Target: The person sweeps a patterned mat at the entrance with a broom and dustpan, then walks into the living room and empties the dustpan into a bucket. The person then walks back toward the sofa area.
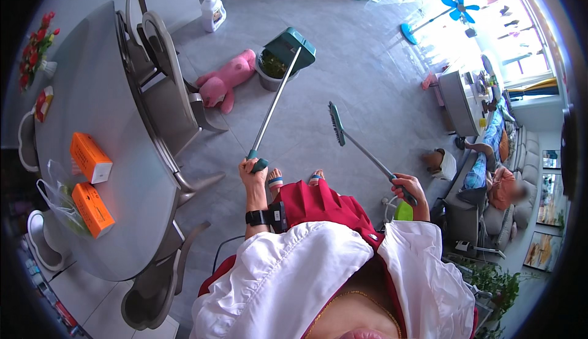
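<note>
My left hand (252,171) is closed round the green grip of a long-handled dustpan (291,46). Its green pan is over a grey bucket (271,83) with dark, greenish contents, hiding part of the rim. In my right hand (410,187) is the dark handle end of a broom (338,123), whose narrow green head with short dark bristles is above the grey floor, apart from the dustpan. A pink plush toy (225,80) lies on the floor beside the bucket, close to a chair leg.
At left stands a grey dining table (110,155) with orange boxes (91,157) and chairs (167,95). A white jug (212,13) stands near the wall. Towards the right are a blue fan (459,7), a small dog (441,162) and a person on a sofa (500,189).
</note>
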Demonstrator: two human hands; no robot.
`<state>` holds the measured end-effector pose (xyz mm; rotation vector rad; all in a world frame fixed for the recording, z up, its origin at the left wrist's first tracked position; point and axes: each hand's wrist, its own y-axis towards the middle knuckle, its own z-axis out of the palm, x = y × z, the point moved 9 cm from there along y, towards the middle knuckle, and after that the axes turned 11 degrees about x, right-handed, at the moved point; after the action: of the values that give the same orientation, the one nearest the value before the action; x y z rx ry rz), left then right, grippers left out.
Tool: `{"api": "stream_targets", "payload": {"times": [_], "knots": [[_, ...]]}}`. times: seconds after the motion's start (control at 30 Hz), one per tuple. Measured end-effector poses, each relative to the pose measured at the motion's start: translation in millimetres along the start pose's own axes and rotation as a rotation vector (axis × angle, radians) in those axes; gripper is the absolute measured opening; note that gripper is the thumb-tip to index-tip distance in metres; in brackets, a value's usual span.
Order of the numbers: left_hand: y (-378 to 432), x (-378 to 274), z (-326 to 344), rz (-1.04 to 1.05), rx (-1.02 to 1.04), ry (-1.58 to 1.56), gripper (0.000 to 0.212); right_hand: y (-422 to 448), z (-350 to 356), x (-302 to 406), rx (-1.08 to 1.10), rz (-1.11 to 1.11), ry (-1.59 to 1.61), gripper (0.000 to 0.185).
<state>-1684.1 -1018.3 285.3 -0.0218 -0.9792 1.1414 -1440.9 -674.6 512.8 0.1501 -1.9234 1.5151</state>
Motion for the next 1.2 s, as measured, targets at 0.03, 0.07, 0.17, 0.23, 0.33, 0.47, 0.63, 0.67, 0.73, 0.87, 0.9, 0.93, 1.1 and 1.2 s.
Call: {"api": "stream_targets", "payload": {"times": [0.03, 0.07, 0.17, 0.23, 0.33, 0.47, 0.63, 0.67, 0.73, 0.87, 0.9, 0.93, 1.1, 1.2], "knots": [[0, 1, 0, -0.008, -0.001, -0.019, 0.032, 0, 1, 0, 0.003, 0.002, 0.005, 0.030], [-1, 1, 1, -0.017, -0.001, -0.039, 0.031, -1, 1, 2, -0.011, 0.000, -0.022, 0.030], [-7, 8, 7, -0.038, 0.014, -0.084, 0.031, -4, 2, 6, -0.037, 0.001, -0.063, 0.030], [-11, 11, 13, -0.041, 0.027, -0.106, 0.030, -3, 5, 7, -0.024, -0.003, -0.041, 0.031], [-17, 10, 14, -0.013, 0.004, -0.103, 0.029, -3, 8, 10, -0.019, 0.002, -0.037, 0.034], [-10, 3, 9, 0.047, -0.022, -0.018, 0.030, -3, 7, 9, -0.022, 0.007, -0.034, 0.035], [-15, 4, 16, -0.014, 0.000, -0.083, 0.031, -1, 4, 9, -0.032, 0.005, -0.023, 0.034], [-16, 2, 15, -0.020, -0.005, -0.092, 0.031, 1, 5, 10, -0.024, 0.004, -0.033, 0.034], [-19, 7, 17, -0.013, -0.026, -0.094, 0.031, 1, 5, 10, -0.023, 0.005, -0.046, 0.034], [-17, 13, 27, -0.015, 0.011, -0.065, 0.030, 3, 5, 8, -0.015, -0.006, -0.007, 0.033], [-16, 15, 30, -0.037, 0.033, -0.056, 0.030, 2, 6, 11, -0.015, -0.005, -0.012, 0.033], [-16, 14, 30, -0.030, 0.023, -0.020, 0.030, 0, 8, 13, -0.016, -0.003, -0.017, 0.033], [-19, 19, 32, 0.014, -0.009, 0.044, 0.031, 1, 4, 11, -0.045, 0.004, -0.024, 0.031], [-13, 21, 38, -0.012, 0.038, 0.044, 0.031, 0, 2, 12, -0.045, 0.002, -0.040, 0.031]]}}
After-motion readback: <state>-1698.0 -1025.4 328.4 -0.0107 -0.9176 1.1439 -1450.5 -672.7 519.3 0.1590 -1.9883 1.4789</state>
